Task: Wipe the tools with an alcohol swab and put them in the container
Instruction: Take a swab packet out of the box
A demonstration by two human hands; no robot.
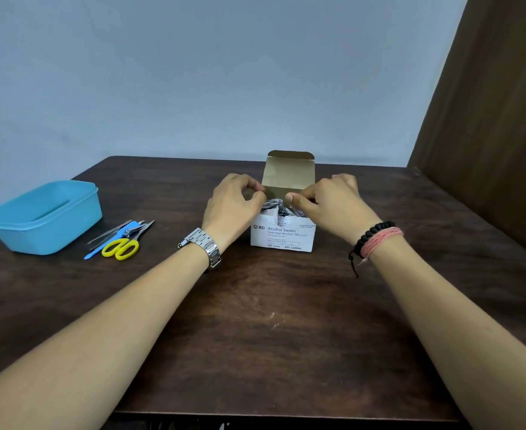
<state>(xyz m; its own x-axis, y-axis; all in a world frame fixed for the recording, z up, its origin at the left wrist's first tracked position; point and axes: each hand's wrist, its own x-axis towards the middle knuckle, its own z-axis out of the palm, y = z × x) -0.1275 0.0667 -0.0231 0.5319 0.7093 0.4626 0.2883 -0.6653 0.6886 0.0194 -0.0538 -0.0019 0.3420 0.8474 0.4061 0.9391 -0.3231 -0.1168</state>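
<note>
While both hands work at the mouth of the swab box, read the status lines below.

Progress: early stage, as you can judge it. No swab is out of its packet, no tool shows signs of wiping, and the container holds nothing visible.
Remaining: extract one swab packet, tear it open, wipe each tool, then place each in the container.
Left grip: your left hand [230, 202] has its fingers curled at the left edge of the box opening, pinching the side flap.
Right grip: your right hand [326, 201] has its fingers curled at the right edge of the opening; it appears to pinch the flap or a packet there, which one you cannot tell.
Swab box [281, 235]: white carton printed "Alcohol Swabs", directly under both grips, lid flap standing upright behind them. Dark foil packets [275, 206] show between the two grips.
Tools [122, 238]: a loose pile well to the left of the left grip, lying on the desk [271, 321]. Yellow-handled scissors [121, 248], a blue-handled implement and thin metal pieces are discernible.
Container [43, 216]: light blue plastic tub, open top, just beyond the tools, farthest from both grips.
</note>
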